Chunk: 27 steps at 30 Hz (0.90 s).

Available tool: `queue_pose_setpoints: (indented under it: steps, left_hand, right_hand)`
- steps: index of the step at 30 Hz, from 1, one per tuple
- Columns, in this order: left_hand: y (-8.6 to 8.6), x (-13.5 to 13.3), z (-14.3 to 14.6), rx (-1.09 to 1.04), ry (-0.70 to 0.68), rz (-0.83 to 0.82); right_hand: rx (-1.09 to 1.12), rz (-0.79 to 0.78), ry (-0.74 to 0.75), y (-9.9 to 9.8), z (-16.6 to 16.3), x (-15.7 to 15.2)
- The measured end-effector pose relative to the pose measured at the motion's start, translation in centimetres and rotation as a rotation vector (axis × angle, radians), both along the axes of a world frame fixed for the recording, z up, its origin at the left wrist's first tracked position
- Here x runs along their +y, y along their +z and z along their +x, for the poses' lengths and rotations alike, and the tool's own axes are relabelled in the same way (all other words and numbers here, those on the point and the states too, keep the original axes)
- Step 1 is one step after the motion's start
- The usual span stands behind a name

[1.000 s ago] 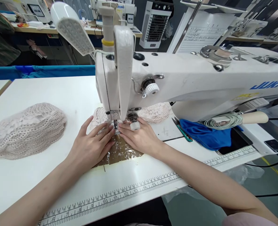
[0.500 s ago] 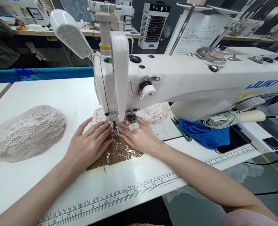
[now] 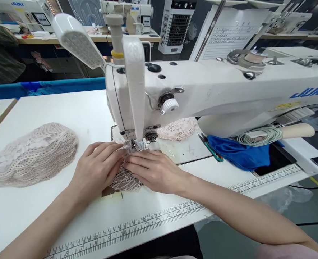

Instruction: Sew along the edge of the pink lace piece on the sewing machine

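Note:
A pale pink lace piece (image 3: 127, 178) lies in front of the presser foot (image 3: 132, 144) of the white sewing machine (image 3: 180, 81). My left hand (image 3: 99, 167) is closed on the lace's left edge, fingers bent and close together beside the foot. On the right side, my right hand (image 3: 156, 171) has its fingers together over the lace, gripping it near the needle; its thumb is hidden. Beneath the lace, a brown patch (image 3: 112, 192) on the table shows only at its near edge. Fingers and machine head cover part of the stitching spot.
A pile of lace pieces (image 3: 35, 154) lies left, and more lace (image 3: 179, 128) sits behind the needle. To the right are teal-handled snips (image 3: 212, 150), blue cloth (image 3: 236, 153) and a dark phone (image 3: 279, 160). A ruler strip (image 3: 148, 225) runs along the table's front edge.
The lace now lies in front of the presser foot, covering most of the brown patch that was bare before. My right hand has come toward me and slightly left; my left hand is more curled.

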<state>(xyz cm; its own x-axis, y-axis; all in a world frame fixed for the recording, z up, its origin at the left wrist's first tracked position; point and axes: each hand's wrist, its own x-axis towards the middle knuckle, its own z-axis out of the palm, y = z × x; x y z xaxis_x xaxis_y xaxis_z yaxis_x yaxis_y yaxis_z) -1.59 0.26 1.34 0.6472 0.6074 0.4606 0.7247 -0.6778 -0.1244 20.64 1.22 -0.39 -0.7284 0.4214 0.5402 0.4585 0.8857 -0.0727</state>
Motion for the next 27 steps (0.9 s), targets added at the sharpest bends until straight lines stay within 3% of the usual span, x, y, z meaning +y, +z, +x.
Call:
queue_pose_setpoints:
  steps: [5,8,14,21,27]
  left_hand:
    - [-0.8,0.7,-0.2,-0.065,-0.039,-0.136]
    - [-0.9,0.8,0.1,-0.04,-0.067,-0.159]
    - [-1.3,0.2,1.2,0.029,-0.063,-0.085]
    - [-1.2,-0.6,1.6,0.101,0.023,-0.04]
    - [-1.2,-0.6,1.9,0.114,0.01,0.002]
  right_hand:
    - [-0.025,0.028,-0.144,0.0,0.0,-0.5]
    - [-0.109,-0.063,-0.198,-0.1,0.1,-0.6]
    - [-0.176,-0.199,-0.283,-0.2,0.4,0.1]
    - [-0.199,-0.17,-0.273,-0.4,0.7,1.0]
    - [-0.177,-0.112,-0.294,-0.6,0.7,1.1]
